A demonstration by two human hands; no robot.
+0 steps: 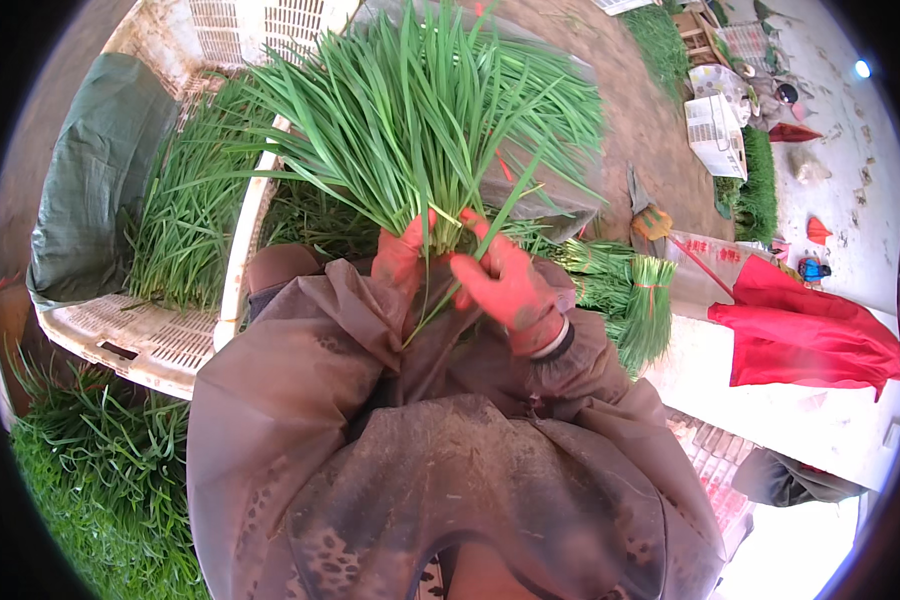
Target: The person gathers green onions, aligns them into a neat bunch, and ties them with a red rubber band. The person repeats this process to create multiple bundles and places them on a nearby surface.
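Note:
My left hand, in a red-orange glove, is closed around the base of a fanned bunch of long green leaves, apparently Chinese chives. The leaves spread upward and away from me. My right hand, gloved alike, is at the right of the bunch's base, its index finger by the stalks. A single long leaf slants across this hand, its lower end hanging over my brown apron; whether the fingers pinch it I cannot tell. More loose leaves lie on plastic sheeting beyond the bunch.
A white plastic crate of greens with a dark green sheet stands at left. Tied bundles are stacked at right, near a red cloth. Greens cover the lower left. Further crates stand at upper right.

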